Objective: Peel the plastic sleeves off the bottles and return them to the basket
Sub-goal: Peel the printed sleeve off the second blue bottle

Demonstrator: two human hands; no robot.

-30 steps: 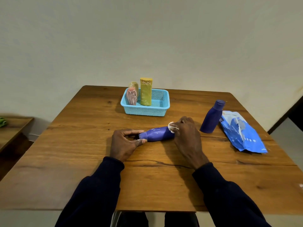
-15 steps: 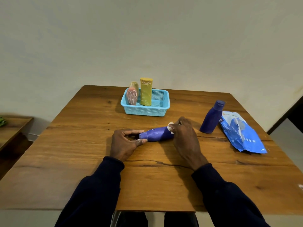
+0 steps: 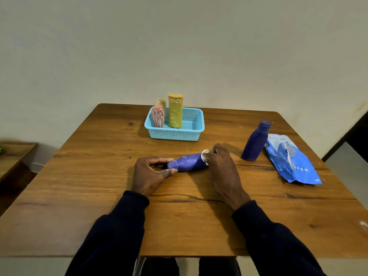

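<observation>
Little is changing since a second ago: both hands are staying on the lying bottle, and only the right hand is shifting slightly at its end. That purple bottle is lying on its side near the middle of the wooden tabletop, in front of the basket. The left hand is holding its narrow end, the grip closing thumb and fingers around it. The right hand's grip is curling over the wider end, pinching a white scrap that is sticking up there. Farther back, the light blue basket is holding a yellow bottle and a pink bottle, both upright, with another pale one partly hidden behind the pink. To the right, a dark blue upright bottle is standing just beside crumpled blue plastic lying on the tabletop. Dark sleeves are covering both forearms.
</observation>
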